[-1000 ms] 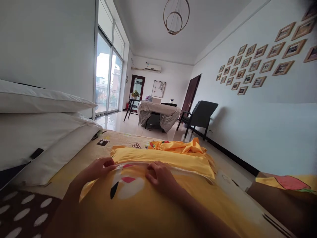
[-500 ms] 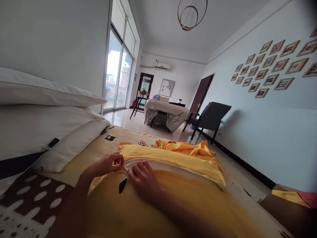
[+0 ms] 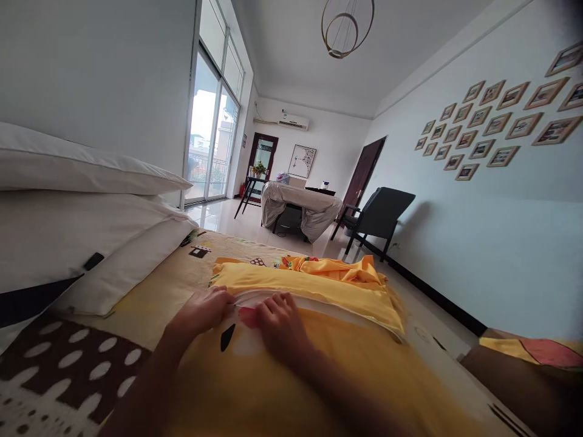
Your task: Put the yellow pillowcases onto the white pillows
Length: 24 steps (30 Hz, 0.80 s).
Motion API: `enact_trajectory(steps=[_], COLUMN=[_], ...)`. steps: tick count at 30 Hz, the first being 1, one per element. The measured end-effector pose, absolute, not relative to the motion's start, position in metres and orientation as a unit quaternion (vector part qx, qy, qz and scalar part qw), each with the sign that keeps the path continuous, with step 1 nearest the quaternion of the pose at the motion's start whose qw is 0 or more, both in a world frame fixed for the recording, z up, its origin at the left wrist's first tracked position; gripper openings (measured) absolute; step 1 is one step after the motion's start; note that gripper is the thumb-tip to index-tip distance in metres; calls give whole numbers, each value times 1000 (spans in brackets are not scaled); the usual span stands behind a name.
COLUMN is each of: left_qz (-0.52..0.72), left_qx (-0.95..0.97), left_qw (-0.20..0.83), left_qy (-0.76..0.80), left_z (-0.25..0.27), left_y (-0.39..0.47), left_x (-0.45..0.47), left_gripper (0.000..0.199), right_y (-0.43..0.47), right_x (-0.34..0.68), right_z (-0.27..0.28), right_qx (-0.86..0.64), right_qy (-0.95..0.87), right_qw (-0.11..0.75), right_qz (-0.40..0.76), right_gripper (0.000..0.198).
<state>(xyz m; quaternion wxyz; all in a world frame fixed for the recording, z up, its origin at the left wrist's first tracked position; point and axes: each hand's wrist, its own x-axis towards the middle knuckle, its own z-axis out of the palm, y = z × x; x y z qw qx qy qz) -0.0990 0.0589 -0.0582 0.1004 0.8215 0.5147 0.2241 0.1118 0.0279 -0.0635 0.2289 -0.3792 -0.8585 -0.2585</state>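
A large yellow pillowcase (image 3: 364, 352) with a dark spot and a pink patch (image 3: 248, 316) lies in front of me, its near part blurred. Along its far side runs a curved pale edge (image 3: 328, 308), with a yellow flap of cloth (image 3: 291, 283) beyond it. My left hand (image 3: 207, 312) pinches this edge near its left end. Just to the right, my right hand (image 3: 283, 328) is closed on the same edge, fingers curled. What exactly lies between the fingertips is hidden.
Crumpled orange cloth (image 3: 337, 268) lies beyond the flap on the patterned bedsheet (image 3: 182, 267). White pillows (image 3: 91, 243) are stacked at left. Farther off stand a covered table (image 3: 300, 197) and a dark chair (image 3: 385, 212).
My right hand has slid right along the edge, away from my left hand, baring the pink patch. My left hand still pinches the edge. The view has turned slightly to the right.
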Motion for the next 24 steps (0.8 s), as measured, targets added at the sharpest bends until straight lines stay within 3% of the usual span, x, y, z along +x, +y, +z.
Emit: enact_trajectory(steps=[8, 14, 20, 24], left_qz=[152, 167, 241, 254], left_qx=[777, 778, 834, 886], left_qw=[53, 46, 22, 56], left_qy=[609, 604, 496, 383], left_z=[-47, -42, -40, -47], left_y=[63, 63, 63, 59], left_x=[-104, -110, -104, -77], left_gripper=[27, 28, 22, 18], right_y=[-2, -20, -26, -34], right_x=[195, 267, 325, 350], right_z=[-67, -66, -39, -34], right_qx=[-460, -540, -567, -576], right_qy=[-806, -777, -804, -805], right_qw=[282, 254, 177, 139], right_qz=[-241, -198, -21, -3], right_gripper=[19, 20, 19, 15])
